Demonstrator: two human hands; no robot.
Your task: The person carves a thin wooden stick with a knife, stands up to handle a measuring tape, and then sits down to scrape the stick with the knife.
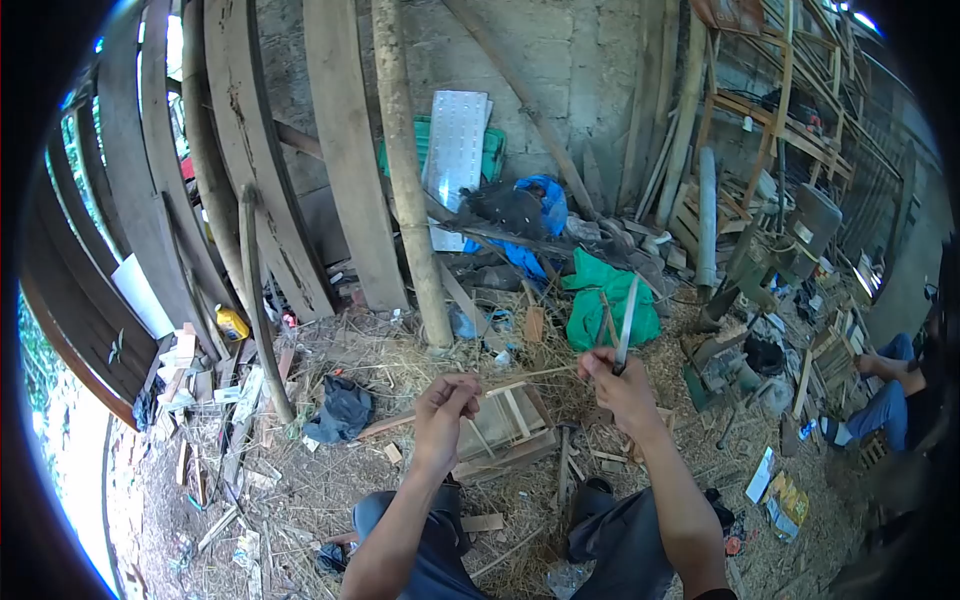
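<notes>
My right hand (622,388) is closed round the handle of a knife (628,318), its narrow blade pointing up. My left hand (446,408) is closed in a pinch to the left of it. Between the two hands runs a thin pale strip (530,378), which looks like bamboo or wood; its ends disappear at my fingers. Below my left hand a short thin stick (481,438) slants down; I cannot tell whether I hold it. Under both hands a wooden box-like block (508,455) lies on the littered ground between my feet.
A green plastic bag (610,315) lies ahead, and a black plastic bag (341,410) on the left. A bamboo pole (408,190) stands before the wall. A yellow bottle (232,323) is at far left. Another person's leg (885,405) shows at right. Wood scraps cover the ground.
</notes>
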